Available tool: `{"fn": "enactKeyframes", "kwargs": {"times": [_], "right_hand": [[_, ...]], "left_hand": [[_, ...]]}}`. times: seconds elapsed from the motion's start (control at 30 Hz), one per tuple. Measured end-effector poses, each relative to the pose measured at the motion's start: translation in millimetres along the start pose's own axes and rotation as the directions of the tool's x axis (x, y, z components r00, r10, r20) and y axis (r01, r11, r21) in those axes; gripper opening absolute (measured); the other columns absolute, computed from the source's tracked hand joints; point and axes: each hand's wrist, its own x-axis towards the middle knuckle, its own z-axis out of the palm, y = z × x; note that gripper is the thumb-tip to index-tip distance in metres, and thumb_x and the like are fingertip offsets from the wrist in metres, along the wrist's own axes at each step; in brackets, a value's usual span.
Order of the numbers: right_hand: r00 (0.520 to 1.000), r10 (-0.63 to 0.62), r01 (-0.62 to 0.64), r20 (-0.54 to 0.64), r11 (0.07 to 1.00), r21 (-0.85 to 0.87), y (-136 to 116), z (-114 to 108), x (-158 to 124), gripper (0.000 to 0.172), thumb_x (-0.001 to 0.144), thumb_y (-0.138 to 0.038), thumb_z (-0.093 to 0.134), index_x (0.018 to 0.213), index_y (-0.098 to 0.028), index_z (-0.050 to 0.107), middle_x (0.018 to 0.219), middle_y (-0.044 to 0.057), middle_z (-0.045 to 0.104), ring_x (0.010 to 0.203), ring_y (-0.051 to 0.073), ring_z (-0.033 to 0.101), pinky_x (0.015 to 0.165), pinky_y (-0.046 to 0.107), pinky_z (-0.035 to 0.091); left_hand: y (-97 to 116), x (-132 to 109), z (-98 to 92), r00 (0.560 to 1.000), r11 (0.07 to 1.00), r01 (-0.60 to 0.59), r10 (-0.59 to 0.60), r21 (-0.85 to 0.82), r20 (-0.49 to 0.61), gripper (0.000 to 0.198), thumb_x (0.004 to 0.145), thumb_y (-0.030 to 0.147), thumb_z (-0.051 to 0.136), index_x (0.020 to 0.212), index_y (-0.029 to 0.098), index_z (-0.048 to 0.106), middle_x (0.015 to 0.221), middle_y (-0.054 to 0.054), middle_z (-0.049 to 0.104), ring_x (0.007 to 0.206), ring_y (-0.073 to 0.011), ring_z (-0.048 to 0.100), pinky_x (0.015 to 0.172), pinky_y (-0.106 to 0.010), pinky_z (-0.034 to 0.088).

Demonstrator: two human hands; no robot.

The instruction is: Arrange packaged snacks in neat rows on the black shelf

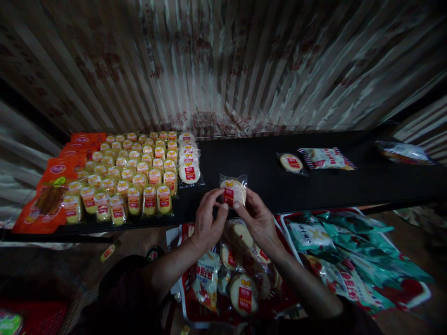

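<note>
A round cracker packet (236, 189) is held up by 2 hands, over the front edge of a black table (230, 158). Its left side is pinched between the thumb and fingers of the left hand (210, 222), and its right side is gripped in the same way by the right hand (260, 222). The wrapper is clear and shiny, with a loose strip of plastic standing out along the top. A pale, off-white disc is seen through it. A red label is shown on the left part of the front, with a small yellow mark above; the light print is too small to be read. The lower edge is partly covered by the thumbs.

On the table, similar packets (189, 173) are laid in an overlapping column to the left, beside rows of small wrapped cakes (134, 199) and orange bags (52, 197). To the right, 1 lone packet (291, 162) is set near a striped bag (326, 158). Below, more packets (243, 295) are piled in a red basket (186, 304)
</note>
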Motion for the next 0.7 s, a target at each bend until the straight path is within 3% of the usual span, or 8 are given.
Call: {"fn": "enactKeyframes", "kwargs": {"times": [0.1, 0.27, 0.43, 0.6, 0.7], "right_hand": [[0.991, -0.120, 0.131, 0.058, 0.961, -0.245, -1.6, -0.8, -4.1, 0.046, 0.084, -0.038, 0.061, 0.128, -0.027, 0.051, 0.128, 0.007, 0.058, 0.116, 0.024, 0.056, 0.099, 0.042, 0.045], [0.923, -0.324, 0.385, 0.208, 0.780, -0.493, 2.3, -3.1, -7.9, 0.054, 0.088, -0.036, 0.053, 0.140, -0.029, 0.039, 0.139, 0.010, 0.048, 0.128, 0.027, 0.044, 0.102, 0.048, 0.041], [0.868, -0.396, 0.497, 0.300, 0.683, -0.535, 2.1, 0.1, -9.8, 0.059, 0.089, -0.030, 0.049, 0.145, -0.025, 0.031, 0.144, 0.013, 0.043, 0.130, 0.028, 0.042, 0.102, 0.051, 0.040], [0.838, -0.430, 0.546, 0.337, 0.667, -0.507, -1.3, 1.9, -10.0, 0.052, 0.090, -0.025, 0.045, 0.142, -0.025, 0.038, 0.141, 0.010, 0.047, 0.131, 0.028, 0.041, 0.103, 0.052, 0.039], [0.836, -0.444, 0.548, 0.323, 0.665, -0.507, -0.2, 0.7, -9.5, 0.048, 0.090, -0.023, 0.045, 0.139, -0.026, 0.042, 0.141, 0.009, 0.048, 0.134, 0.028, 0.037, 0.104, 0.054, 0.039]], "left_hand": [[1.1, -1.4, 2.0, 0.998, 0.991, 0.061, -0.058, -0.116, 0.027, 0.035, 0.089, 0.029, 0.048, 0.123, 0.020, 0.052, 0.124, -0.010, 0.056, 0.110, -0.0216, 0.054, 0.089, -0.033, 0.047], [-0.5, -3.3, 5.9, 0.991, 0.961, 0.134, -0.130, -0.242, 0.034, 0.039, 0.087, 0.033, 0.053, 0.124, 0.020, 0.049, 0.125, -0.010, 0.056, 0.113, -0.0230, 0.053, 0.096, -0.035, 0.043], [-1.3, 0.2, 8.6, 0.981, 0.921, 0.190, -0.194, -0.339, 0.023, 0.040, 0.084, 0.032, 0.057, 0.121, 0.018, 0.046, 0.125, -0.011, 0.056, 0.114, -0.0209, 0.055, 0.099, -0.033, 0.041], [-8.7, 5.4, 7.4, 0.955, 0.876, 0.264, -0.295, -0.403, -0.016, 0.033, 0.082, 0.030, 0.057, 0.113, 0.019, 0.051, 0.114, -0.006, 0.063, 0.105, -0.0188, 0.059, 0.095, -0.031, 0.044], [-12.6, 7.5, 5.6, 0.935, 0.792, 0.299, -0.353, -0.532, 0.000, 0.030, 0.080, 0.031, 0.059, 0.107, 0.018, 0.055, 0.109, -0.005, 0.065, 0.101, -0.0187, 0.060, 0.092, -0.031, 0.046]]}}
